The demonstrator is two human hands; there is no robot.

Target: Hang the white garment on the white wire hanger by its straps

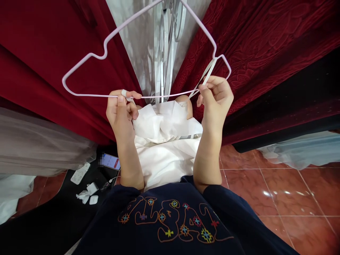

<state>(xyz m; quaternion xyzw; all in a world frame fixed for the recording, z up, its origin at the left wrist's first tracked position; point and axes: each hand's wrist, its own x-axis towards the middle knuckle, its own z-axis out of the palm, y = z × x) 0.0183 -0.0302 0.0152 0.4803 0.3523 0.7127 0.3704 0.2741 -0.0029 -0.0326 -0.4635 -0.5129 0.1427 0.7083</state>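
Observation:
A pale pink wire hanger [120, 29] is held up level in front of me. My left hand [122, 111] pinches its bottom bar near the left side, with a short piece of white strap [124, 92] between the fingers. A thin white strap [209, 72] loops over the hanger's right notch, and my right hand [215, 97] pinches it beside the bottom bar. Below the hanger, a white garment [164, 152] lies over my lap, its upper part bunched between my forearms.
Dark red curtains [53, 56] hang on both sides, with metal rails [164, 53] between them. At lower left, a black surface [53, 216] holds a lit phone [110, 161], a white charger [92, 188] and small items. Red floor tiles [265, 191] show at right.

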